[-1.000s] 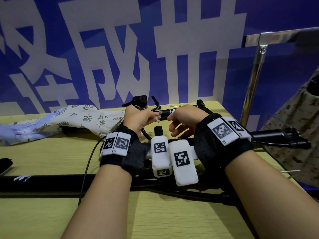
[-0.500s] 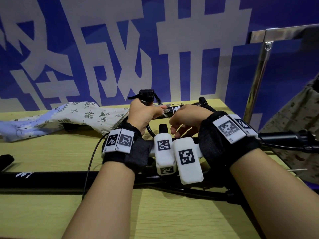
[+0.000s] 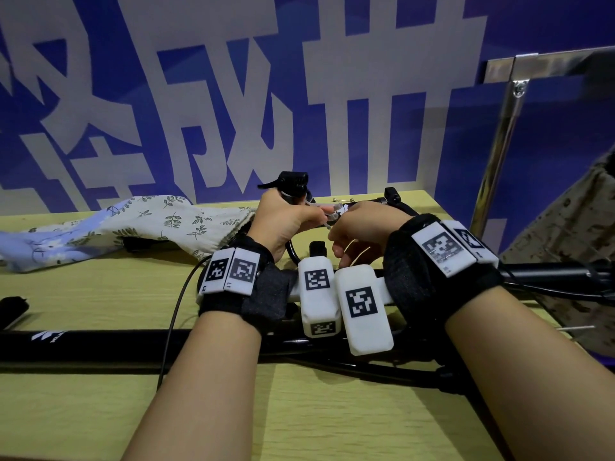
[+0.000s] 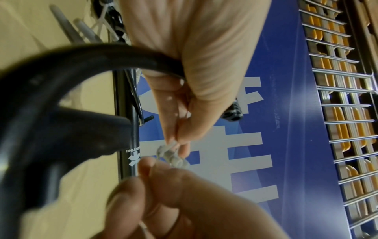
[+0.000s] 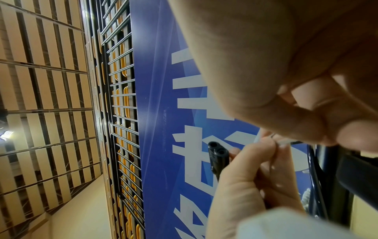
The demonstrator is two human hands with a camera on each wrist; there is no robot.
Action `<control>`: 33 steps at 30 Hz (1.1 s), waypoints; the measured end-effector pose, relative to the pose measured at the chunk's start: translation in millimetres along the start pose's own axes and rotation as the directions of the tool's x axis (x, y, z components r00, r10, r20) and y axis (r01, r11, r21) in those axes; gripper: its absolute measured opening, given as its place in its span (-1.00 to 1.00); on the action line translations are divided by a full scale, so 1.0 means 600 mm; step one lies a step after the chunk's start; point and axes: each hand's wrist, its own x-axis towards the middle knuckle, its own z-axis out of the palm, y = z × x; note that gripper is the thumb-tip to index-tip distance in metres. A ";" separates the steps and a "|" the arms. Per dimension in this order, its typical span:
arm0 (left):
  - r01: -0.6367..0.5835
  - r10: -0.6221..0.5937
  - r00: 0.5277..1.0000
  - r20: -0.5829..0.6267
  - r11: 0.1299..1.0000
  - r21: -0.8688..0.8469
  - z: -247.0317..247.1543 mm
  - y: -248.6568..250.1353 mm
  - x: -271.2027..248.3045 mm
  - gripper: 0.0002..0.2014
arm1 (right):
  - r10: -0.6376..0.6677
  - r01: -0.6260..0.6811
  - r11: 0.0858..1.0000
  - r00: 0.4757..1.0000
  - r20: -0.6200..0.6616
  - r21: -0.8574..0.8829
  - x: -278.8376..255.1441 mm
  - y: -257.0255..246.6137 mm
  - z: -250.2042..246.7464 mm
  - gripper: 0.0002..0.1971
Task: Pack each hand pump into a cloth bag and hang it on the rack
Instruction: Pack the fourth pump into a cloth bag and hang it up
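Two bare hands are meeting above the far middle of the yellowish wooden table (image 3: 100,410), both working at a small pale plastic tie (image 4: 171,155). Left hand (image 3: 283,217) is curling round the black hose (image 4: 85,55) of a hand pump and pinching one end of the tie between thumb and fingertip; the black twin-hole valve head (image 5: 218,153) is sticking out past its fingers. Right hand (image 3: 362,224) is pinching the other end of the tie, fingers bent tight on it. One long black hand pump (image 3: 109,347) is lying flat across the near part of the table, passing under both wrists. Another black pump part (image 3: 562,272) is showing at the right, behind the right wrist. Leaf-printed cream and pale blue cloth bag (image 3: 109,231) is lying crumpled on the table to the left of the hands, apart from them. Chrome metal rack (image 3: 499,151) is standing at the right edge of the table, with a brownish speckled cloth bag (image 3: 565,234) hanging by it. Blue wall banner with large white characters (image 3: 233,94) is filling the background.
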 end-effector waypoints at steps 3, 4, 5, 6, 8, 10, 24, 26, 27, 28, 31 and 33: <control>0.013 -0.012 1.000 0.027 1.000 -0.008 0.002 -0.002 0.000 -0.73 | -0.007 0.007 0.999 1.000 -0.004 0.033 0.000 0.001 0.001 -0.91; 0.015 -0.015 1.000 0.022 1.000 -0.026 0.002 -0.002 0.001 -0.72 | -0.014 0.014 0.999 1.000 -0.006 0.052 0.000 0.003 0.000 -0.89; 0.016 -0.016 1.000 0.013 0.999 -0.043 0.001 -0.002 0.001 -0.71 | -0.025 0.026 0.997 1.000 -0.010 0.072 0.001 0.005 0.000 -0.86; 0.017 -0.018 1.000 -0.001 0.998 -0.053 0.001 -0.002 0.002 -0.71 | -0.039 0.040 0.995 0.999 -0.015 0.089 0.002 0.007 0.000 -0.83; 0.022 -0.023 0.999 -0.032 0.999 -0.048 0.000 -0.002 0.002 -0.71 | -0.059 0.061 0.991 0.998 -0.015 0.118 0.002 0.009 0.001 -0.81; 0.024 -0.027 0.998 -0.056 0.999 -0.043 0.001 -0.002 0.002 -0.70 | -0.067 0.068 0.987 0.998 -0.007 0.143 0.002 0.008 0.002 -0.81; 0.074 -0.086 0.994 -0.072 0.985 -0.155 -0.001 0.001 0.005 -0.67 | -0.116 0.114 0.979 0.993 0.003 0.170 0.001 0.011 0.002 -0.84; 0.104 -0.116 0.991 -0.073 0.984 -0.147 -0.002 0.000 0.007 -0.67 | -0.137 0.134 0.977 0.991 0.007 0.167 0.001 0.012 0.003 -0.83; 0.119 -0.130 0.989 -0.076 0.983 -0.140 -0.002 -0.001 0.007 -0.67 | -0.147 0.143 0.977 0.989 0.014 0.160 0.001 0.012 0.004 -0.82; 0.126 -0.137 0.987 -0.078 0.983 -0.133 -0.002 -0.001 0.007 -0.67 | -0.153 0.148 0.976 0.988 0.020 0.157 0.001 0.012 0.005 -0.82; 0.117 -0.126 0.989 -0.079 0.987 -0.110 -0.003 0.000 0.007 -0.67 | -0.152 0.146 0.976 0.988 0.029 0.163 0.002 0.013 0.005 -0.79; 0.114 -0.121 0.990 -0.068 0.989 -0.094 -0.003 0.000 0.007 -0.68 | -0.148 0.142 0.979 0.988 0.035 0.147 0.001 0.013 0.005 -0.75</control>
